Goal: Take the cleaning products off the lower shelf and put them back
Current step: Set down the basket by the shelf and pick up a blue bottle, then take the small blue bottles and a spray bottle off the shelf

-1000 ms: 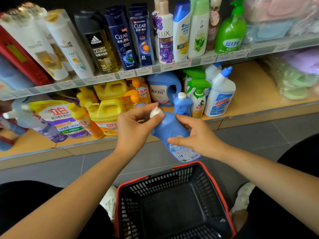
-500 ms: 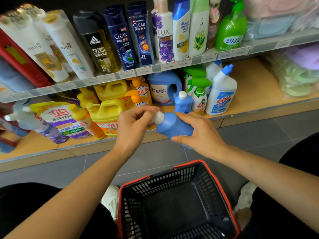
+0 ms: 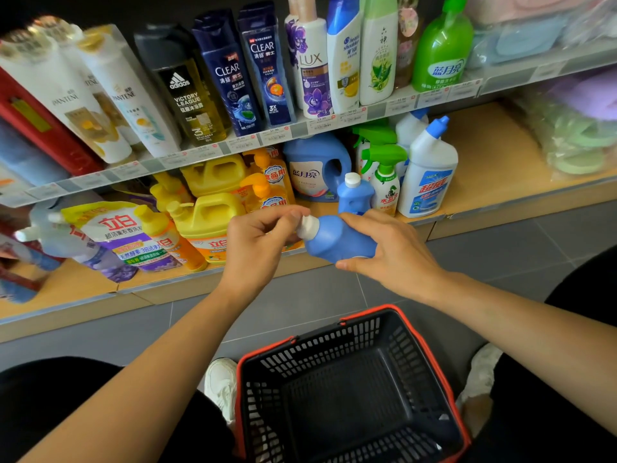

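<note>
Remotely, through the head camera, I see two bare hands sharing one blue bottle (image 3: pixel 337 243). It lies on its side in front of the lower shelf (image 3: pixel 484 168), cap pointing left. The left hand (image 3: pixel 257 242) has thumb and forefinger pinched on the bottle's white cap (image 3: pixel 307 226), the other fingers curled in. The right hand (image 3: pixel 390 252) grasps the blue body, fingers laid over the top and thumb underneath.

Just beyond the right fingertips, one twin bottle (image 3: pixel 354 198) stands upright at the shelf's front edge. Farther past those fingertips I count one large blue detergent jug (image 3: pixel 314 168), two green-trigger spray bottles (image 3: pixel 384 172) and two white bottles with blue nozzle caps (image 3: pixel 429 175).

Beyond the left knuckles stand two yellow jugs (image 3: pixel 213 215), one behind the other, with two orange pump bottles (image 3: pixel 267 192) between them and the blue jug. Out past the back of the left hand lies one printed refill pouch (image 3: pixel 123 238) with one yellow-capped orange bottle (image 3: pixel 170 235) leaning beside it.

Below both wrists, one black mesh basket (image 3: pixel 430 355) with a red rim sits on the floor, and I see only its slotted walls and bottom. One white shoe (image 3: pixel 222 385) shows on each side of it.

Above the fingers, the upper shelf (image 3: pixel 300 128) carries one row of shampoo and wash bottles, its blurred ends beyond my counting.
</note>
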The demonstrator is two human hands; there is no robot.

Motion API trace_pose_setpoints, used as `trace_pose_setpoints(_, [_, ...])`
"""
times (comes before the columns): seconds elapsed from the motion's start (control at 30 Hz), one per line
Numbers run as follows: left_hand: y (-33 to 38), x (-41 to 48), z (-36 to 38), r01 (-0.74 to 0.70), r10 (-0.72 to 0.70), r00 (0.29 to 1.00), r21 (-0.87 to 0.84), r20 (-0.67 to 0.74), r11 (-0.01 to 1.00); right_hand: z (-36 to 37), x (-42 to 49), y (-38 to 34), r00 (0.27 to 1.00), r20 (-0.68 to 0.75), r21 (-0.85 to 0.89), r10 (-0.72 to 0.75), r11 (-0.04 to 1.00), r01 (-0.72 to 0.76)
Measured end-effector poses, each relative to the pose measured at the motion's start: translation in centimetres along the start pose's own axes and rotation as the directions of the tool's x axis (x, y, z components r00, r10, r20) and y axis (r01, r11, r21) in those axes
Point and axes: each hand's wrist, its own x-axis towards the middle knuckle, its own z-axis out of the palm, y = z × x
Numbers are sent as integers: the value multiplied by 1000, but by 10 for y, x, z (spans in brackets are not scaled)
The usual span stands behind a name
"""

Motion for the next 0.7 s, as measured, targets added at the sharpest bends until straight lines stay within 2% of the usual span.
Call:
trace_pose_setpoints(0.2, [0,0,-1,-66,63,995,39,71,997,1,0,4,999,42,101,35,994,-39])
trace_pose_setpoints(0.37, [-1,2,2,28,-21,994,-65,110,997,3,1,11,985,133,337,110,929,-149])
trace_pose_setpoints(0.47, [-8,4,4,55,-63,974,41,216,998,4,5,15,966,214,453,142,862,-227])
trace_pose_setpoints(0.57, [-17,4,7,71,-108,936,120,334,990,9,7,18,952,262,499,161,821,-276])
trace_pose_setpoints(0.7, [-29,10,7,26,-76,928,138,366,990,17,15,25,913,370,509,170,785,-352])
